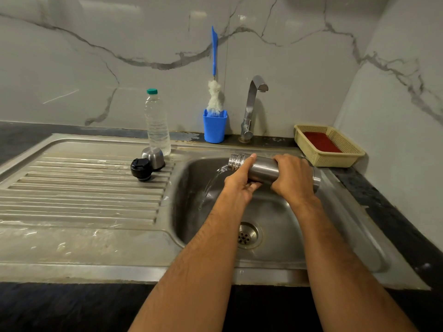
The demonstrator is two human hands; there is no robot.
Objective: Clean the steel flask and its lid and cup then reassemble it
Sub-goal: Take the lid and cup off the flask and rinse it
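Fingers of both hands, left (241, 182) and right (293, 179), curl around the brushed steel flask (263, 169) at centre frame over the sink (187, 188). It lies sideways, threaded mouth pointing left, apparently spilling water. Left of it stand a black lid (141, 169), steel cup (153, 157) and clear plastic bottle (157, 123).

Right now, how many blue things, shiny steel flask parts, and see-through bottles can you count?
Blue things: 2, the brush handle and the cup holder.
Steel flask parts: 2, the flask and the steel cup.
See-through bottles: 1, the plastic bottle.
Total: 5
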